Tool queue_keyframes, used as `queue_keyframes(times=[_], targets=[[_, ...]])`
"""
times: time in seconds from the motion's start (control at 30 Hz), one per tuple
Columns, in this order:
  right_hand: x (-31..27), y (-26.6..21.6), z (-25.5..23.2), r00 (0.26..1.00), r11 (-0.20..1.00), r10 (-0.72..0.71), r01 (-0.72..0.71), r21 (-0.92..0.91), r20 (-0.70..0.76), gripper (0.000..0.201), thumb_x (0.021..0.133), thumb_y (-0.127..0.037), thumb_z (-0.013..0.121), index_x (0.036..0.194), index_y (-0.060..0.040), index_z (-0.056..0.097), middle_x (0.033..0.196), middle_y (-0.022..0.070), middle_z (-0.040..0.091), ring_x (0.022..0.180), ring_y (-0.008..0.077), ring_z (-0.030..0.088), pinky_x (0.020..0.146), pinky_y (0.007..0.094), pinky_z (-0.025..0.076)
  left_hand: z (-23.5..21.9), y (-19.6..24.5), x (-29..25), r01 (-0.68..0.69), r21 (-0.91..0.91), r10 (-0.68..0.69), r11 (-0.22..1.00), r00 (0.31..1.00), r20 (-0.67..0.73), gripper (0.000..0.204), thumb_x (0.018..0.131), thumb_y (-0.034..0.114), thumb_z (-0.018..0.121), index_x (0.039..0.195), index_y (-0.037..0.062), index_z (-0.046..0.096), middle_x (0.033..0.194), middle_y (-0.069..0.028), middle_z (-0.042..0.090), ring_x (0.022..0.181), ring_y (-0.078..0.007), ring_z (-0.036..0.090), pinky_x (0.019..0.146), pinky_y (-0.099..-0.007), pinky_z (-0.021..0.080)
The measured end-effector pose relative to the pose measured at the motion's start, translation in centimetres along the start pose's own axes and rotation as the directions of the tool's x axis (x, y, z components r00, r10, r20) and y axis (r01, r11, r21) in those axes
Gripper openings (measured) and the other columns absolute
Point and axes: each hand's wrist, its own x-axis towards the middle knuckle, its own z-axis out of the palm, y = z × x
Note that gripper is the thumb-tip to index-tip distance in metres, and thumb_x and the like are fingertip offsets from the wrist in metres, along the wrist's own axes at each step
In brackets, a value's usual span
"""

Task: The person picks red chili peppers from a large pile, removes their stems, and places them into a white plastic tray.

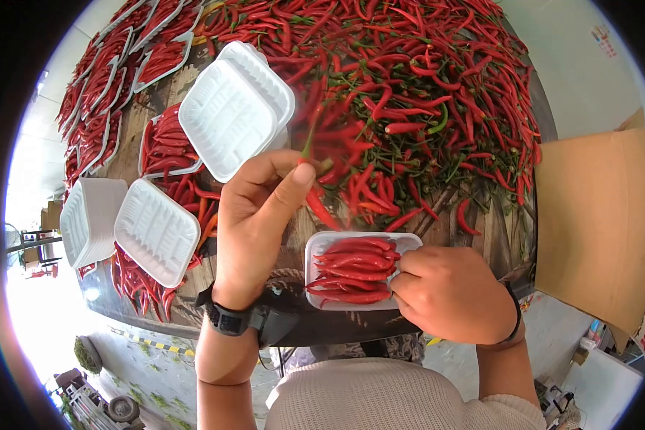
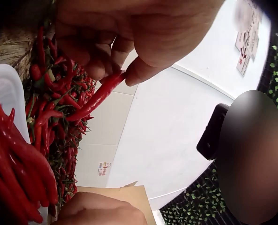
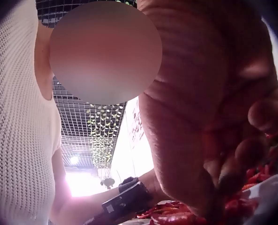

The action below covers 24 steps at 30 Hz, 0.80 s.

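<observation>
My left hand (image 1: 254, 222) pinches a red chili (image 2: 94, 101) between thumb and index finger, above the table and left of the loose pile. In the head view a white tray (image 1: 313, 276) lies near the table's front edge, with several red chilies (image 1: 355, 269) side by side in it. The curled fingers of my right hand (image 1: 455, 294) grip the tray's right edge, close to the chilies' stem ends, and the hand hides that rim. In the right wrist view my right hand (image 3: 200, 93) looms large and dark beside the tray (image 3: 270, 197).
A large heap of loose chilies (image 1: 408, 79) covers the table's back and right. Stacked white trays (image 1: 226, 118) stand behind my left hand, with more empty ones (image 1: 158, 233) to its left. Filled trays (image 1: 161, 64) line the far left. A cardboard box (image 1: 598, 222) is at the right.
</observation>
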Motion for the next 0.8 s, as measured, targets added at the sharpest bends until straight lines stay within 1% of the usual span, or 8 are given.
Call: queue_keyframes(times=[0.23, 0.27, 0.37, 0.47, 0.53, 0.57, 0.63, 0.8], targets=[[-0.2, 0.9, -1.7, 0.994, 0.997, 0.045, -0.039, 0.068, -0.097, 0.013, 0.069, -0.01, 0.073, 0.068, -0.009, 0.061, 0.067, 0.0049, 0.052, 0.062, 0.0247, 0.058, 0.053, 0.0386, 0.046, -0.2, 0.2, -0.1, 0.001, 0.026, -0.002, 1.0, 1.0, 0.028, 0.027, 0.1, 0.019, 0.064, 0.119, -0.0013, 0.064, 0.107, -0.0036, 0.07, 0.092, -0.0063, 0.058, 0.085, -0.0227, 0.045], [-0.3, 1.5, -2.2, 0.973, 0.991, 0.118, -0.102, 0.089, -0.201, 0.011, 0.072, -0.01, 0.073, 0.072, -0.0086, 0.062, 0.07, 0.006, 0.055, 0.065, 0.0251, 0.061, 0.055, 0.0392, 0.047, -0.1, 0.3, -0.2, 0.012, 0.047, -0.013, 0.999, 1.0, 0.018, 0.028, 0.1, 0.019, 0.063, 0.12, -0.002, 0.064, 0.109, -0.0048, 0.07, 0.094, -0.0074, 0.059, 0.086, -0.0234, 0.045], [-0.2, 2.8, -3.1, 0.766, 0.886, 0.463, -0.385, 0.258, -0.446, 0.016, 0.077, -0.008, 0.075, 0.07, -0.0055, 0.061, 0.066, 0.0092, 0.057, 0.061, 0.0285, 0.058, 0.055, 0.0402, 0.044, 0.4, 0.4, -0.3, -0.074, 0.051, 0.071, 0.996, 0.995, 0.064, 0.03, 0.101, 0.019, 0.063, 0.12, -0.0037, 0.065, 0.112, -0.0074, 0.071, 0.096, -0.0095, 0.06, 0.089, -0.0255, 0.046], [0.0, 5.2, -2.7, 0.642, 0.83, 0.504, -0.545, 0.118, -0.578, 0.009, 0.079, -0.006, 0.074, 0.086, -0.0049, 0.067, 0.077, 0.0107, 0.062, 0.072, 0.0286, 0.062, 0.064, 0.0387, 0.048, 0.5, 0.5, -0.6, -0.046, 0.147, 0.026, 0.988, 0.991, 0.133, 0.035, 0.098, 0.024, 0.067, 0.118, -0.0045, 0.066, 0.107, -0.007, 0.071, 0.093, -0.0114, 0.062, 0.086, -0.0263, 0.048], [0.8, 5.6, -2.6, 0.531, 0.856, 0.425, -0.5, 0.133, -0.733, 0.032, 0.08, -0.003, 0.073, 0.111, -0.0055, 0.067, 0.097, 0.0126, 0.065, 0.092, 0.0311, 0.063, 0.08, 0.039, 0.05, 0.8, 0.9, -1.0, 0.014, 0.015, -0.016, 1.0, 0.983, 0.181, 0.036, 0.094, 0.021, 0.072, 0.118, -0.0053, 0.064, 0.102, -0.0064, 0.069, 0.091, -0.0113, 0.063, 0.082, -0.0257, 0.049], [1.1, 5.5, -2.7, 0.518, 0.854, 0.424, -0.501, 0.138, -0.743, 0.032, 0.08, -0.003, 0.073, 0.111, -0.0055, 0.067, 0.097, 0.0126, 0.065, 0.092, 0.0311, 0.063, 0.08, 0.039, 0.05, 0.9, 0.9, -1.0, 0.041, -0.062, -0.027, 0.997, 0.978, 0.208, 0.033, 0.094, 0.014, 0.073, 0.118, -0.0061, 0.064, 0.101, -0.0069, 0.069, 0.093, -0.0112, 0.063, 0.083, -0.0262, 0.05], [1.6, 4.8, -2.7, 0.663, 0.98, 0.171, -0.188, 0.059, -0.729, 0.054, 0.078, -0.002, 0.075, 0.13, -0.0074, 0.06, 0.114, 0.013, 0.063, 0.107, 0.0339, 0.059, 0.093, 0.0419, 0.048, 0.8, 0.6, -0.9, 0.05, -0.092, -0.027, 0.995, 0.972, 0.233, 0.035, 0.09, 0.017, 0.078, 0.113, -0.0028, 0.06, 0.099, -0.005, 0.066, 0.093, -0.01, 0.061, 0.084, -0.0256, 0.049], [2.9, 2.9, -1.6, 0.772, 0.946, 0.043, 0.174, 0.275, -0.634, 0.046, 0.073, -0.019, 0.083, 0.116, -0.0086, 0.068, 0.106, 0.0085, 0.065, 0.099, 0.0305, 0.062, 0.085, 0.0431, 0.048, 0.6, 0.3, -1.2, 0.072, -0.064, -0.047, 0.995, 0.943, 0.331, 0.032, 0.088, 0.015, 0.079, 0.109, -0.0017, 0.062, 0.1, -0.0043, 0.064, 0.093, -0.0105, 0.06, 0.085, -0.0269, 0.049]])
